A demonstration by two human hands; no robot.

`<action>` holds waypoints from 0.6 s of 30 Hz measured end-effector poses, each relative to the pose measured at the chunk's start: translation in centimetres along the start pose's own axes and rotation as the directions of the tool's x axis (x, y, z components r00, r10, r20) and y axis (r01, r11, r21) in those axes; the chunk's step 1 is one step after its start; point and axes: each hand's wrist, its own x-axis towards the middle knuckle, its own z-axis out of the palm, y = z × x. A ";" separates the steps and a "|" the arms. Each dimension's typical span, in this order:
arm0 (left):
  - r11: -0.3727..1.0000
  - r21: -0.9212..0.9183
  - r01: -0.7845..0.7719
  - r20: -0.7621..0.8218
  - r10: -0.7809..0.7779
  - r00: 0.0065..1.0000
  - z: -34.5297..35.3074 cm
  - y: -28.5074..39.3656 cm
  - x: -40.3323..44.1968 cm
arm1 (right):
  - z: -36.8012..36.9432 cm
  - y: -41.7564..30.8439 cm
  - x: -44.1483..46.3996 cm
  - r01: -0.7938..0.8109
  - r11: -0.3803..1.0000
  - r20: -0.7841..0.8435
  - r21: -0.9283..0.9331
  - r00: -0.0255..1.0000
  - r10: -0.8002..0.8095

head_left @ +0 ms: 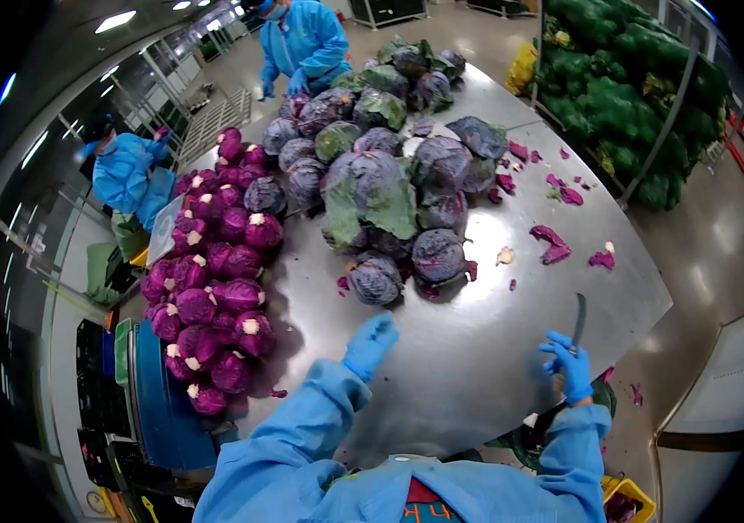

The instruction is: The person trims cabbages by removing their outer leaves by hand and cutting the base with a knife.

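My right hand (569,366), in a blue glove, grips a knife (580,321) over the right side of the metal table (468,375). The curved blade points up and away from me. My left hand (372,345), also gloved, is over the table with nothing visible in it; its fingers are loosely bent and apart from the produce. Just beyond it sits a dark purple cabbage (375,279), at the near edge of a heap of untrimmed red cabbages (372,196) with dull outer leaves. Left of my hand lies a pile of bright, trimmed red cabbages (217,296) with pale cut stems.
Torn purple leaves (551,245) litter the table's right side. A blue bin (167,397) stands at the left, a yellow crate (629,499) at lower right. Green net sacks (616,96) fill a rack. Two people in blue (304,39) (130,170) work across the table.
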 end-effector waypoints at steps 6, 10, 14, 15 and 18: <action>0.947 -0.106 -0.303 -0.410 0.236 0.881 -2.6 -2.0 11.2 | 17.3 5.0 6.6 -0.112 0.989 0.106 0.093 0.989 0.102; 0.985 0.010 -0.174 -0.684 0.134 0.717 -1.2 -1.9 14.2 | 25.4 7.2 6.3 -0.126 0.933 0.145 0.338 0.986 0.081; 0.954 -0.119 -0.275 -0.448 0.196 0.872 -4.7 -4.4 15.2 | 26.7 7.0 4.7 -0.058 0.958 0.138 0.282 0.990 0.019; 0.966 -0.113 -0.233 -0.374 0.176 0.911 -5.2 -4.5 14.4 | 26.3 7.5 4.7 -0.054 0.972 0.133 0.229 0.991 0.024; 0.982 0.086 -0.166 0.029 0.165 0.986 -5.2 -4.8 10.8 | 25.6 7.0 4.2 0.010 0.986 0.110 0.166 0.994 -0.029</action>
